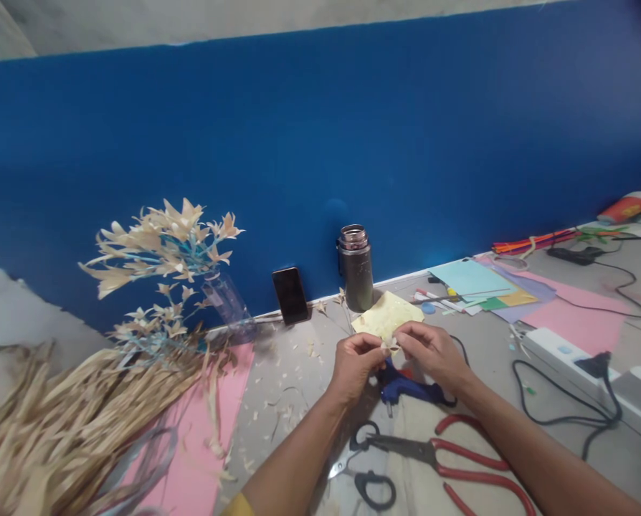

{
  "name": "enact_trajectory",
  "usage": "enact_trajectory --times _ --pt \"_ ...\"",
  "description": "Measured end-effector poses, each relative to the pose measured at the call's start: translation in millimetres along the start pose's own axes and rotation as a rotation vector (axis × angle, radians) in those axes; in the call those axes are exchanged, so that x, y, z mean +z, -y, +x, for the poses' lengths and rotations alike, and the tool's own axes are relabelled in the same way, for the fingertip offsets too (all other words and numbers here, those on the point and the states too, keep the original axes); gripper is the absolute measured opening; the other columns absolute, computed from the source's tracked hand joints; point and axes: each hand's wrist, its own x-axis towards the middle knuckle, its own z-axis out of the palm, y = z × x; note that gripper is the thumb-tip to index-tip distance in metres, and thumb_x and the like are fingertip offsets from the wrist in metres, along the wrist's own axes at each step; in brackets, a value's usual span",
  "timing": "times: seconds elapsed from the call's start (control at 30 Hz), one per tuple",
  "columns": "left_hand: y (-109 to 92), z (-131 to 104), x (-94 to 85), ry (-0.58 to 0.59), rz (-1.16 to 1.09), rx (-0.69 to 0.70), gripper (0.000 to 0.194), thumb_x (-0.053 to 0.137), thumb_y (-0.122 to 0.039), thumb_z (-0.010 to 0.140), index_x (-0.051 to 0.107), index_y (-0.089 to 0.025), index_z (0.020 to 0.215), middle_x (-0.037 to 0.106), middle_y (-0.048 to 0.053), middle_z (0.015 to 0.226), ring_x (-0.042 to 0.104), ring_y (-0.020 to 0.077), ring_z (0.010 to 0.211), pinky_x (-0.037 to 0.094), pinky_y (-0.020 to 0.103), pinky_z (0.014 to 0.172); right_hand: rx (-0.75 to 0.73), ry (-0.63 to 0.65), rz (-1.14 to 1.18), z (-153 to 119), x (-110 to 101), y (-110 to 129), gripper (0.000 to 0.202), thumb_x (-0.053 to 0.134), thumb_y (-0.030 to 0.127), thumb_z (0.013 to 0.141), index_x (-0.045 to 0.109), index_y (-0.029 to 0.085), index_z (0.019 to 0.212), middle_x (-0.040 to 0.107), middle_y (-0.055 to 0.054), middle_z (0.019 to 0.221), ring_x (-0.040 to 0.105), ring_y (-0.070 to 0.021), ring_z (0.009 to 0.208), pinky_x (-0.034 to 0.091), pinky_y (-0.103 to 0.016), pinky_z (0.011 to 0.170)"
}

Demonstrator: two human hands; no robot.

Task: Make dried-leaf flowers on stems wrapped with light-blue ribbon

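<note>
A small pale piece (pixel 391 347), perhaps a petal of dry husk though too tiny to be sure, sits between the fingertips of both hands, above the surface (pixel 299 401). The left hand (pixel 354 364) and right hand (pixel 433 351) each have a pinching grip, thumb and finger drawn together on it. Just below lies a blue glue gun (pixel 406 389); behind, a yellow sheet (pixel 377 315) lies before an uncapped flask (pixel 358 276). Nearer the person, red-handled shears (pixel 424 450) lie with their tips over black-handled scissors (pixel 375 490). Left of the flask, a phone (pixel 290 295) leans against the blue wall (pixel 277 143). Farther left, pale flowers (pixel 175 229) stand in a tilted clear vase (pixel 226 301), near a heap of dry strips (pixel 84 408). At right are coloured papers (pixel 573 315) and a white power strip (pixel 554 347).
</note>
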Motion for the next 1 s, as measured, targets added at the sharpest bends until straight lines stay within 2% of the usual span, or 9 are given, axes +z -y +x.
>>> enact_trajectory --times 0.1,0.27,0.43,0.57,0.73,1.0 --pt "1.0 -0.2 1.1 -0.008 -0.005 0.004 0.019 0.083 -0.023 0.058 0.070 -0.013 0.069 0.062 0.000 0.055 0.052 0.0095 0.048 0.038 0.023 0.051 0.003 -0.002 -0.036 0.1 0.6 0.0 0.025 0.055 0.037 0.087 0.065 0.019 0.071 0.063 0.001 0.066 0.055 -0.0149 0.063 0.042 -0.026 0.060" --pt "2.4 1.2 1.0 0.015 -0.042 -0.031 0.031 0.085 -0.022 0.055 0.076 -0.013 0.084 0.065 0.001 0.060 0.052 0.0093 0.047 0.039 0.023 0.052 0.021 0.025 -0.047 -0.3 1.3 0.0 0.026 0.054 0.037 0.088 0.066 0.019 0.072 0.063 0.001 0.064 0.055 -0.0143 0.060 0.041 -0.025 0.058" --pt "4.6 1.3 -0.1 0.014 -0.039 -0.033 0.026 0.086 -0.027 0.056 0.074 -0.011 0.073 0.067 0.004 0.060 0.052 0.0093 0.047 0.037 0.023 0.051 0.015 0.027 -0.060 -0.3 0.6 -0.7 0.027 0.054 0.037 0.087 0.065 0.019 0.070 0.062 0.001 0.063 0.054 -0.0146 0.059 0.042 -0.026 0.059" --pt "11.4 2.8 0.3 0.003 -0.119 -0.045 0.026 0.087 -0.027 0.058 0.072 -0.012 0.073 0.072 0.007 0.068 0.052 0.0089 0.048 0.038 0.023 0.051 0.031 0.034 -0.051 -0.1 1.2 -2.5 0.028 0.053 0.038 0.088 0.065 0.019 0.070 0.065 0.000 0.065 0.056 -0.0152 0.060 0.042 -0.027 0.060" --pt "14.8 2.5 2.9 0.030 -0.213 -0.061 0.028 0.089 -0.027 0.058 0.069 -0.013 0.072 0.070 0.005 0.067 0.051 0.0078 0.048 0.036 0.021 0.049 0.021 0.030 -0.053 -0.4 2.5 -3.6 0.027 0.054 0.037 0.088 0.063 0.020 0.069 0.065 0.000 0.065 0.057 -0.0156 0.062 0.043 -0.027 0.062" --pt "12.0 0.9 3.7 0.070 -0.188 -0.061 0.021 0.084 -0.021 0.060 0.068 -0.012 0.070 0.069 0.004 0.064 0.049 0.0067 0.044 0.035 0.021 0.048 0.085 0.052 -0.010 -0.8 1.7 -1.5 0.028 0.054 0.038 0.087 0.063 0.020 0.068 0.064 0.000 0.065 0.055 -0.0155 0.061 0.043 -0.027 0.060"
